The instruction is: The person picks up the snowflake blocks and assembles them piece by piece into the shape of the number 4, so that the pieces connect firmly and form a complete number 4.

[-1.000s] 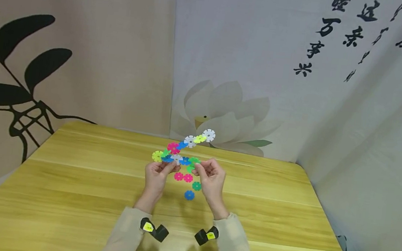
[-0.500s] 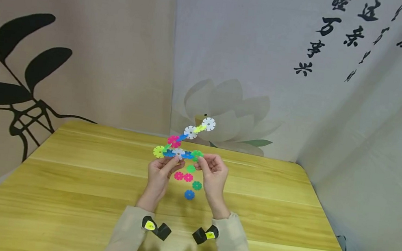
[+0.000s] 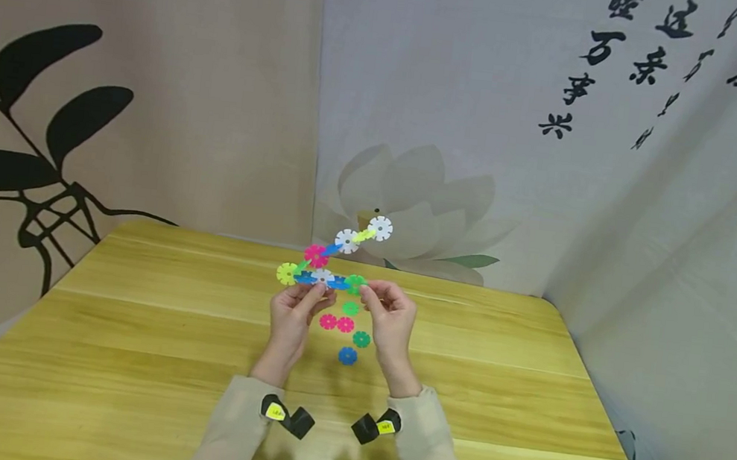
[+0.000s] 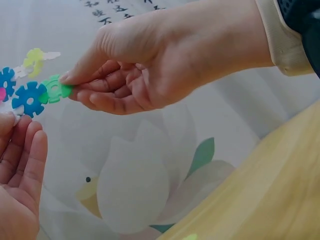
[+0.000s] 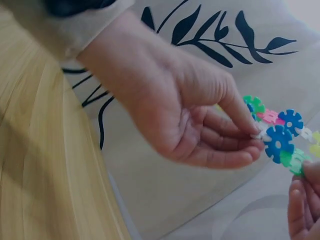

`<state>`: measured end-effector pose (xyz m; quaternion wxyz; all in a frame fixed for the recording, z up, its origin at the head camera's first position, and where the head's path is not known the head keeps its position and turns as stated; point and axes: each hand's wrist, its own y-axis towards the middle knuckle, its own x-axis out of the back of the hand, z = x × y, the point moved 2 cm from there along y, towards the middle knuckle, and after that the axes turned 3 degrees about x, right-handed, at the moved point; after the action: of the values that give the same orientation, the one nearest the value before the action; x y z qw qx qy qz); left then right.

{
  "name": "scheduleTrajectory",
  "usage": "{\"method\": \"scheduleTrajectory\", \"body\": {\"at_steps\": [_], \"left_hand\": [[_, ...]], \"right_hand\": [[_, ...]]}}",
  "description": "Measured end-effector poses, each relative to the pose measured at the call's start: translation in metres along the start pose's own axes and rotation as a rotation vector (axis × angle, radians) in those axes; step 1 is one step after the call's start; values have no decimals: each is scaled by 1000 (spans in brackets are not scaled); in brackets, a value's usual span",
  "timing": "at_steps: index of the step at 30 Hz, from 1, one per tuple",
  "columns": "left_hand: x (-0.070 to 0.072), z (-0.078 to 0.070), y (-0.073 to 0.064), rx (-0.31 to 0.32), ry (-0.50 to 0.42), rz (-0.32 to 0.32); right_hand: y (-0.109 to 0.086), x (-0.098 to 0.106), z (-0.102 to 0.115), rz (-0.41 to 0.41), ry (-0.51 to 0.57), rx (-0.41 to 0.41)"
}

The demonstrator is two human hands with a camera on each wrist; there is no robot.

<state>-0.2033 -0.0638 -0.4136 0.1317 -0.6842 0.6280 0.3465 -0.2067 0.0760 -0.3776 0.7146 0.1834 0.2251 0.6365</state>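
Note:
A chain of interlocking plastic snowflake discs is held up above the table in both hands. My left hand (image 3: 289,319) pinches the white disc (image 3: 322,277) in its lower row between thumb and fingers. At the right end, my right hand (image 3: 392,326) pinches a green disc (image 3: 354,284), which meets a blue disc (image 4: 30,99) in the left wrist view. From the yellow disc (image 3: 287,274) at the left end, the chain bends back through a pink disc (image 3: 316,256) and rises to a white end disc (image 3: 380,228). Fingertips hide part of the held discs.
Loose discs lie on the wooden table (image 3: 146,356) below the hands: two pink discs (image 3: 346,325), a light green disc (image 3: 350,308), a darker green disc (image 3: 361,339) and a blue disc (image 3: 347,356). A printed curtain (image 3: 234,96) stands behind the table.
Both hands have lifted the chain slightly, then shifted it a little left. The green disc in the right hand now faces the head camera more fully. Loose discs stay put.

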Motion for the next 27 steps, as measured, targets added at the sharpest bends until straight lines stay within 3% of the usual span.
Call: {"method": "scheduleTrajectory", "body": {"at_steps": [7,14,22,27], "left_hand": [[-6,7,-2,21,78,66],[-10,8,-3,-9,93,42],[-8,7,-3,-13,116,-22],[0,6,-1,-36,127,-66]], "right_hand": [[-4,-10,25,-12,-5,13],[-7,-15,26,-41,-23,-9],[-8,-12,-6,-30,6,-26],[-8,0,-19,-25,17,-88]]}}
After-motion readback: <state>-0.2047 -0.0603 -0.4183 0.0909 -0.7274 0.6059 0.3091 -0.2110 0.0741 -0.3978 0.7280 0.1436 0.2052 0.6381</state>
